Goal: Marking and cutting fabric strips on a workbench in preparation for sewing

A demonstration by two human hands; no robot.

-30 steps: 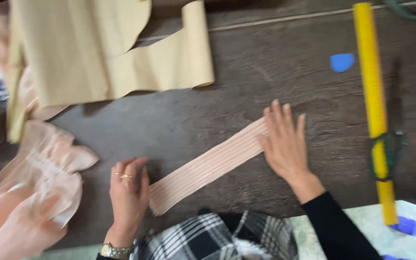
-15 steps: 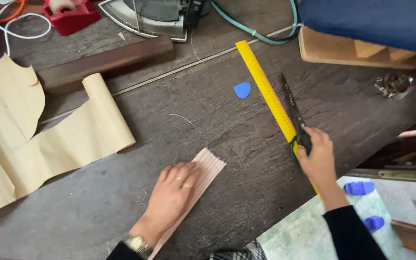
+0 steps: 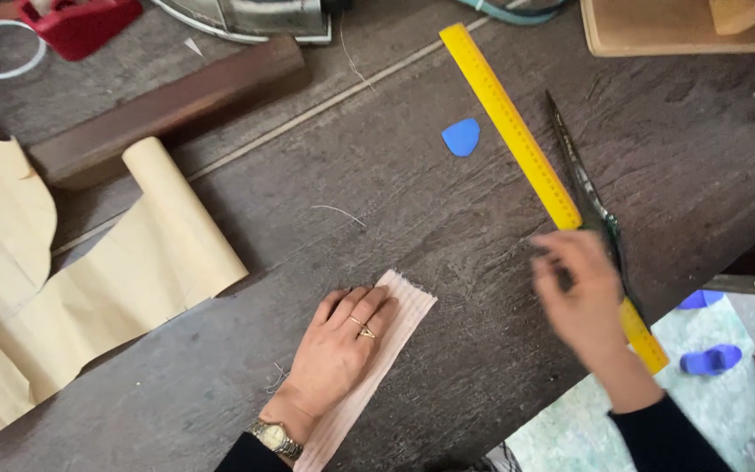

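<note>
1. Left hand (image 3: 335,350) lies flat, fingers spread, pinning the pink ribbed fabric strip (image 3: 376,350) at the table's (image 3: 412,201) near edge.
2. Right hand (image 3: 583,297), blurred, is over the scissors (image 3: 585,188) and yellow ruler (image 3: 526,153); grip cannot be told.
3. Strip judged light and limp; best held flat near its end.

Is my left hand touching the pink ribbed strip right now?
Touching. The head view shows the left hand lying flat on the pink ribbed strip.

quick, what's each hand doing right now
Left hand: open, flat on the pink ribbed fabric strip.
Right hand: blurred over the yellow ruler and scissors; grip cannot be told.
</note>
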